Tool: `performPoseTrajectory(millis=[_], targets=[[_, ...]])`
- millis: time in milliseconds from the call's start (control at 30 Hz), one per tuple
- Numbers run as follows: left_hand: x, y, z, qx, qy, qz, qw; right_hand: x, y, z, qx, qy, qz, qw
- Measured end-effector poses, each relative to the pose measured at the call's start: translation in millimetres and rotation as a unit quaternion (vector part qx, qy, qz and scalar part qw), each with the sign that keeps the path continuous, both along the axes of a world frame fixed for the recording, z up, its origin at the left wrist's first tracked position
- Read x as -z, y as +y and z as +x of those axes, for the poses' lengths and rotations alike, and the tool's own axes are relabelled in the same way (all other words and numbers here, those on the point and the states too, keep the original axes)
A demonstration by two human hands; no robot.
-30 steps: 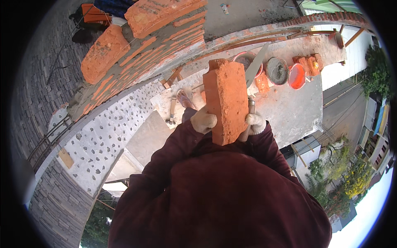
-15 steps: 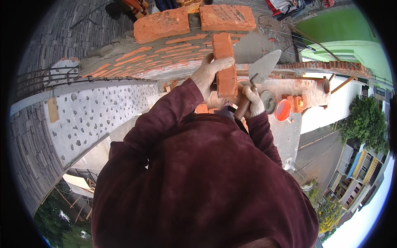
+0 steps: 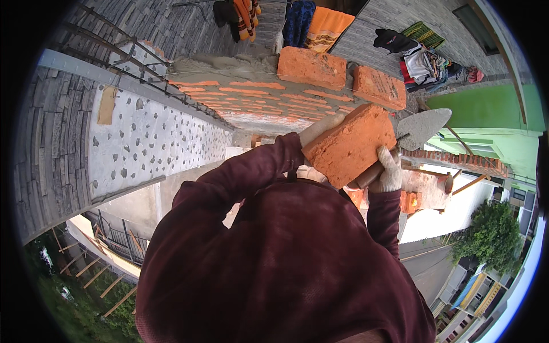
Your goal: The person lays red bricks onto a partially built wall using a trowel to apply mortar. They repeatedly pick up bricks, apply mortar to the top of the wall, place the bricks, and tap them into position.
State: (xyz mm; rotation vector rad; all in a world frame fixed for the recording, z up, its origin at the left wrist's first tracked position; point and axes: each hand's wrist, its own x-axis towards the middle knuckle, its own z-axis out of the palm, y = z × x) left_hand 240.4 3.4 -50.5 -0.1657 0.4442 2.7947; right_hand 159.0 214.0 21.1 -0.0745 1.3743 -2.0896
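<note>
An orange-red brick (image 3: 346,143) is held up, tilted, between my gloved hands. My left hand (image 3: 317,127) grips it from the left, partly hidden behind it. My right hand (image 3: 386,168) is closed on a trowel, with its fingers also against the brick's right side. The trowel blade (image 3: 423,128), coated in grey mortar, points up and right; its wooden handle runs below the brick. Beyond them is the brick wall (image 3: 251,88) with rough mortar on top, where two bricks (image 3: 311,68) (image 3: 379,87) lie along a taut string line.
Steel rebar (image 3: 134,63) sticks out at the wall's left end, beside a white spotted panel (image 3: 148,148). Towels (image 3: 325,28) and a pile of clothes (image 3: 426,66) are behind the wall. A work platform (image 3: 429,191) with bricks lies below right; a street with houses is farther down.
The view has turned toward the wall. The held brick has gone from upright to diagonal, moving right and nearer the wall's top, and the trowel has moved right with my right hand.
</note>
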Motion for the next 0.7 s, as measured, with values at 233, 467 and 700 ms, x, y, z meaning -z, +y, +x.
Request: performPoseTrajectory(millis=[233,467,700], targets=[[-39.2,-53.7,26.0,-0.109,0.165,-0.457,0.867,-21.4,-44.9,16.9,0.091,0.06,0.075,0.991],[-93.0,-47.3,58.4,-0.119,-0.011,-0.758,0.642,-36.4,-107.0,35.8,0.107,0.173,0.159,0.966],[-70.1,-81.4,86.8,-0.174,0.018,-0.704,0.688,-46.3,-128.1,71.7,0.023,0.264,0.173,0.949]])
